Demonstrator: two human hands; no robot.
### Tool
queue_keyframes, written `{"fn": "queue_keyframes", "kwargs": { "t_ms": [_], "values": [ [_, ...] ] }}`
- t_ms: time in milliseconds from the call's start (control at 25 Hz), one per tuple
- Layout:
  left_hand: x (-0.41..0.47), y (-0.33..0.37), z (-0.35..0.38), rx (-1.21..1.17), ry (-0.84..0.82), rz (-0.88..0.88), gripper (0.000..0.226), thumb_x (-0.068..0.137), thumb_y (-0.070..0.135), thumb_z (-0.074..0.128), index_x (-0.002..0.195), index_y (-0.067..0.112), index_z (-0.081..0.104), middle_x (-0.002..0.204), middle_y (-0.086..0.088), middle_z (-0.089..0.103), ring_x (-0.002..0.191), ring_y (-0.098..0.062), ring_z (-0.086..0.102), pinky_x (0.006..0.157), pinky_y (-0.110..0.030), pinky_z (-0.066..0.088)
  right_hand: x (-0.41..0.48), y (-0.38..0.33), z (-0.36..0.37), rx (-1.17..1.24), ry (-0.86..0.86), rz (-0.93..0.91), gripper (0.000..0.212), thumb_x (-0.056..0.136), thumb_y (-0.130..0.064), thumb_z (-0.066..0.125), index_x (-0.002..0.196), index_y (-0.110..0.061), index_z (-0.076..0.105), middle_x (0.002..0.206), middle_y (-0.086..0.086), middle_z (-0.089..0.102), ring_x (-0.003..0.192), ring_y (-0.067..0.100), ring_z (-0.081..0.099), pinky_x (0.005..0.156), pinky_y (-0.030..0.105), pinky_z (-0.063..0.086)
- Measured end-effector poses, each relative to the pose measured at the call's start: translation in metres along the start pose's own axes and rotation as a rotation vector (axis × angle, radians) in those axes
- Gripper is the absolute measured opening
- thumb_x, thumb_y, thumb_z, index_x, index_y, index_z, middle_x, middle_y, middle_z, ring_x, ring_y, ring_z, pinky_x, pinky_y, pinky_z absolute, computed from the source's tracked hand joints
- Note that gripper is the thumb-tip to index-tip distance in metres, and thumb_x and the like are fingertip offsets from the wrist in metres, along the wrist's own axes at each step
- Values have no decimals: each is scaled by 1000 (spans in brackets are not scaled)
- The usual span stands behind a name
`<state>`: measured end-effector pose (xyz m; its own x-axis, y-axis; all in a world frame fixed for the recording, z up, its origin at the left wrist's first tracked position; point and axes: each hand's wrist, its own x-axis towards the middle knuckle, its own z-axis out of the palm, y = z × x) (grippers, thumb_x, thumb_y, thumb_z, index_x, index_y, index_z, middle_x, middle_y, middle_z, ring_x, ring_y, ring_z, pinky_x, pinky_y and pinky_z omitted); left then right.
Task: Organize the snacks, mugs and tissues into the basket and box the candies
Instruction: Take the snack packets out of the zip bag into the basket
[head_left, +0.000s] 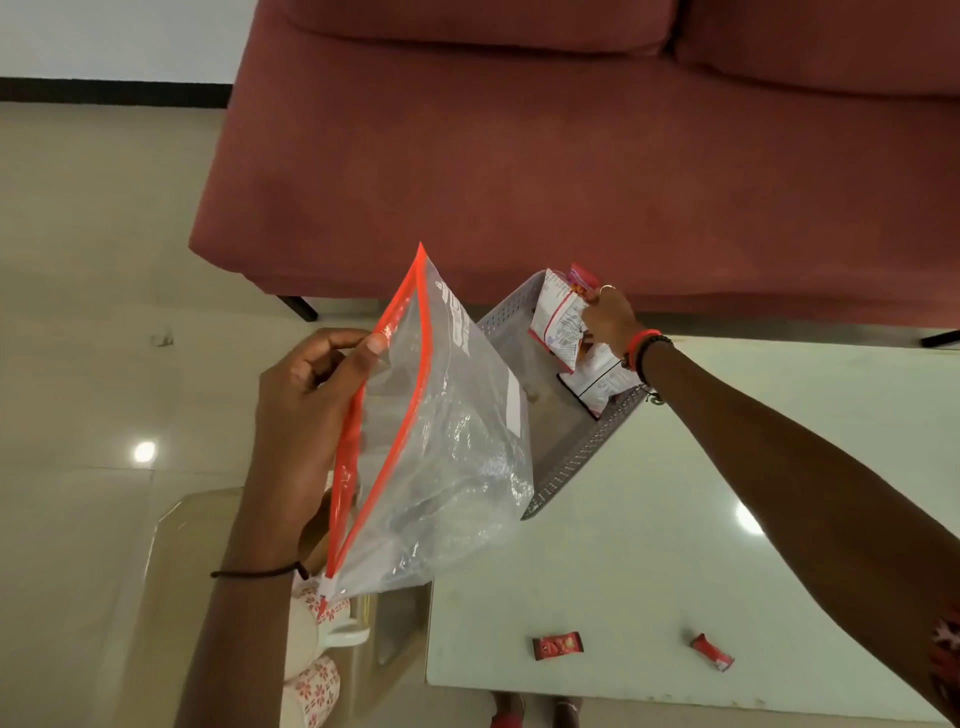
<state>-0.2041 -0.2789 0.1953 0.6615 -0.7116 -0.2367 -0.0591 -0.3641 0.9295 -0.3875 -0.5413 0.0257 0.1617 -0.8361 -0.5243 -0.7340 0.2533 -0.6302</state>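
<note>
My left hand (306, 410) pinches the orange zip edge of a clear plastic bag (441, 447), held up open over the table's left side. My right hand (610, 319) reaches into the grey perforated basket (576, 457) and grips white-and-red snack packets (558, 319); another white packet (602, 384) lies inside the basket under it. Two red wrapped candies (557, 647) (711, 652) lie on the white table near its front edge. White mugs with a red flower pattern (311, 686) stand on the lower glass shelf at the bottom left, partly hidden by my left arm.
The white glossy table (675, 545) carries the basket at its far left corner. A red sofa (571, 156) stands right behind the table. The glass side shelf (171, 571) juts out to the left over a beige tiled floor.
</note>
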Motion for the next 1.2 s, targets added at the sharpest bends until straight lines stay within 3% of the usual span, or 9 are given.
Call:
{"fn": "queue_keyframes", "kwargs": {
  "t_ms": [80, 240, 400, 520, 640, 720, 920, 1040, 1200],
  "values": [
    [4, -4, -4, -12, 7, -6, 6, 84, 33, 66, 79, 31, 70, 46, 12, 52, 36, -4, 41, 38, -18, 39, 15, 9, 12, 4, -3, 10, 25, 85, 10, 36, 75, -13, 42, 84, 8, 51, 88, 26, 52, 88, 49, 53],
    [9, -16, -6, -20, 13, -34, 7, 84, 34, 66, 83, 29, 70, 47, 11, 51, 35, -4, 43, 36, -16, 37, 30, 16, 25, -119, 61, -28, 16, 88, 6, 38, 86, -7, 47, 79, 5, 49, 86, 25, 50, 68, 34, 44],
    [13, -22, -5, -10, 12, -47, 6, 84, 34, 66, 84, 29, 70, 49, 11, 53, 36, -5, 43, 37, -16, 37, 37, 17, 33, -266, 133, -74, 30, 88, 7, 37, 116, 7, 47, 116, 25, 55, 109, 37, 55, 85, 39, 46],
    [16, -20, -3, 3, 6, -42, 5, 85, 34, 65, 85, 31, 69, 51, 15, 56, 37, -4, 46, 39, -17, 37, 36, 14, 33, -530, 167, -175, 33, 88, 3, 42, 119, 6, 51, 127, 27, 50, 118, 39, 49, 98, 44, 44],
    [19, -16, 2, 10, 8, -32, 5, 86, 33, 64, 86, 31, 69, 50, 14, 55, 36, -4, 45, 40, -17, 38, 36, 13, 26, -910, 242, -225, 26, 90, -8, 47, 109, 2, 60, 120, 22, 56, 115, 35, 49, 98, 45, 43],
    [19, -13, 5, 15, 8, -25, 5, 86, 33, 64, 86, 30, 69, 50, 13, 55, 36, -5, 45, 38, -17, 39, 36, 10, 19, -1006, 214, -202, 26, 90, -13, 49, 110, -1, 60, 117, 19, 60, 113, 33, 52, 97, 44, 43],
    [14, -7, 14, 27, 8, -5, 6, 86, 33, 64, 82, 35, 69, 51, 14, 57, 38, -4, 48, 42, -19, 41, 26, -1, -6, -952, 150, -140, 35, 92, -15, 51, 123, 2, 51, 124, 21, 56, 118, 35, 50, 97, 44, 46],
    [8, -2, 22, 30, 1, 1, 6, 85, 33, 65, 80, 35, 69, 52, 16, 59, 41, -1, 51, 50, -24, 41, -4, -2, -26, -779, 118, -281, 36, 90, -11, 55, 124, 1, 51, 124, 23, 54, 118, 36, 48, 95, 44, 46],
    [-6, 15, 43, 124, -95, 49, 9, 85, 28, 65, 78, 33, 68, 57, 18, 64, 48, 4, 55, 54, -18, 46, -77, 12, -33, -522, -285, -584, 118, 57, -38, 88, 150, -14, 19, 151, 18, 31, 139, 35, 28, 112, 47, 27]
  ]
}}
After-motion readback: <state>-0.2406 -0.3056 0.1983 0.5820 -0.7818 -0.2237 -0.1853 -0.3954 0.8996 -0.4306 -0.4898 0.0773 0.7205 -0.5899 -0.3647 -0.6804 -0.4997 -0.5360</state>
